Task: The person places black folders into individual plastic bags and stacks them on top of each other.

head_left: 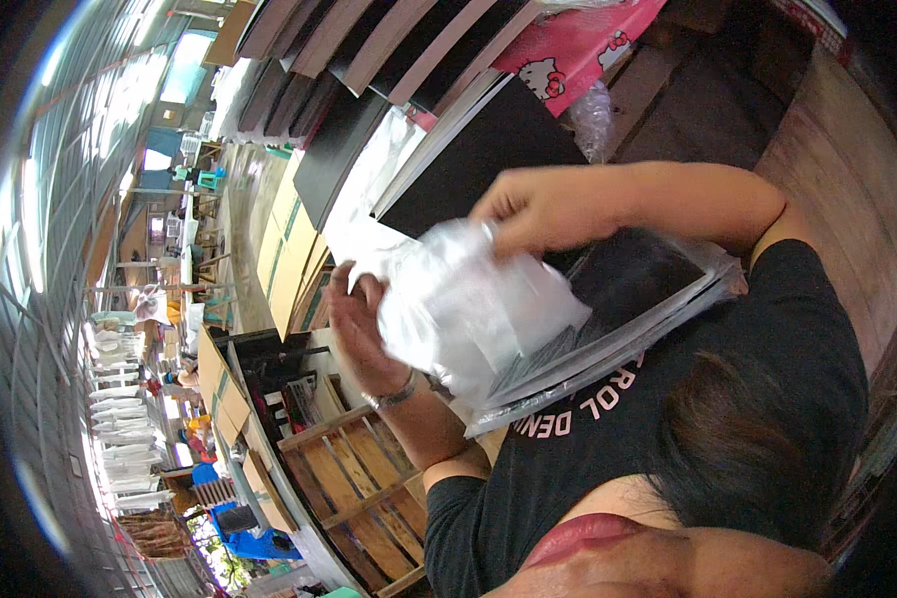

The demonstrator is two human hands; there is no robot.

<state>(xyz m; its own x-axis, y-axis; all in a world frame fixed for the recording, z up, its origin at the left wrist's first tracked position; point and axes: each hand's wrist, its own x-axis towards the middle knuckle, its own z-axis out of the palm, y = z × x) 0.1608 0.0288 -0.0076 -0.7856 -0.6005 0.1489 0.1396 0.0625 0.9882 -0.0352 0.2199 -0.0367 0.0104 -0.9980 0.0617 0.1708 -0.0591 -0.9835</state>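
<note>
A sheet of thin clear plastic (473, 299), whitish with glare and smeared by motion, stretches between my hands. My right hand (538, 209) is closed, pinching the plastic's upper edge. On the other side my left hand (364, 324), with a bracelet at the wrist, rests against the plastic. Its fingertips are curled and spaced apart; its thumb is hidden. Close to my chest lies a dark flat panel (633, 284) wrapped in clear plastic, partly covered by the loose sheet. Just beyond my right hand is a large black panel (478, 149).
Stacked dark panels (409, 50) with pale edges rise at the far side, beside a pink printed sheet (578, 50). Cardboard sheets (284, 244) stand to the left. A slatted wooden pallet (359, 478) is at lower left. The workshop hall extends behind, with another person there.
</note>
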